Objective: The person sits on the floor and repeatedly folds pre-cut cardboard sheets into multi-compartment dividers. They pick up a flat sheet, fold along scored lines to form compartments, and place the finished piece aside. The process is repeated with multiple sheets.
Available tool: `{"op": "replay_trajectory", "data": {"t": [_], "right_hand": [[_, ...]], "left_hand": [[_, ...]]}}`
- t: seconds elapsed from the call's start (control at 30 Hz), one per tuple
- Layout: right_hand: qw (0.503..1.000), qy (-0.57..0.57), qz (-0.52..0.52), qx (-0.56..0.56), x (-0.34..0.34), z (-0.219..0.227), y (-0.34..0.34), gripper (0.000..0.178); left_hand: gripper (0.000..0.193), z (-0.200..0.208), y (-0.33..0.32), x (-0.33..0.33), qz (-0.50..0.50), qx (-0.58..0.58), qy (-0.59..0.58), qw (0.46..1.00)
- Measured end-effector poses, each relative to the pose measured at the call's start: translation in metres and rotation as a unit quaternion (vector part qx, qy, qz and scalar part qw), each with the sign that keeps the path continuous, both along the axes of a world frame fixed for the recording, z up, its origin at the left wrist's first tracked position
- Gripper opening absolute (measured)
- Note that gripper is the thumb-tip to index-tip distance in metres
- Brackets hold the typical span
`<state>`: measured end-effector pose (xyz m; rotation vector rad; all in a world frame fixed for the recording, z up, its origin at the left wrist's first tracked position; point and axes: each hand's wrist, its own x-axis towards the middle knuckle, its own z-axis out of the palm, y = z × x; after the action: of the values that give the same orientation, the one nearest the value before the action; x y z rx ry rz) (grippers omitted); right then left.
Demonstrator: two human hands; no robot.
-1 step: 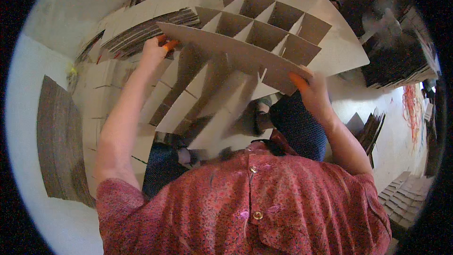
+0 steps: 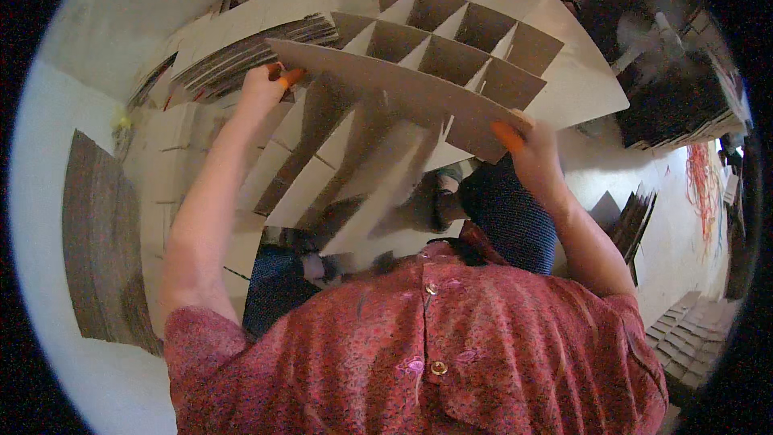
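Note:
A long brown cardboard strip [image 2: 394,80] spans the space between my two hands. My left hand [image 2: 259,95] is closed on its far left end, with an orange covering on the fingers. At the near right end, my right hand [image 2: 535,157] grips the strip, an orange covering showing on a finger or thumb. Beyond the strip stands a cardboard divider grid [image 2: 459,58] with several square cells. On my side, slotted crosspieces [image 2: 316,165] slant down toward my legs. Whether the strip is fully seated in their slots I cannot tell.
The grid rests on a pale tabletop [image 2: 584,93]. Stacked cardboard strips [image 2: 254,52] lie at its left, and a brown stack [image 2: 105,242] stands farther left. A dark cardboard pile [image 2: 680,105], hanging red cords [image 2: 700,185] and slotted pieces [image 2: 688,330] are at right.

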<state>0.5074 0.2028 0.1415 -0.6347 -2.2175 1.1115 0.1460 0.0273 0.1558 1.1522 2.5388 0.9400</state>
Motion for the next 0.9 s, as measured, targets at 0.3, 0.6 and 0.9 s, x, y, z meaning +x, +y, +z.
{"op": "replay_trajectory", "data": {"t": [0.3,0.6,0.9], "right_hand": [[0.997,-0.003,0.062,0.05,-0.005,-0.028,-0.006,0.012],[0.992,-0.048,-0.092,0.069,0.008,-0.03,0.032,0.012],[0.99,0.062,-0.116,0.041,-0.004,-0.05,0.051,0.026]], "left_hand": [[0.036,0.01,-0.016,0.064,0.001,0.102,0.162,0.981],[0.047,0.01,0.013,-0.01,0.064,0.052,0.309,0.947],[0.033,0.011,0.072,-0.097,-0.014,-0.045,0.25,0.967]]}}
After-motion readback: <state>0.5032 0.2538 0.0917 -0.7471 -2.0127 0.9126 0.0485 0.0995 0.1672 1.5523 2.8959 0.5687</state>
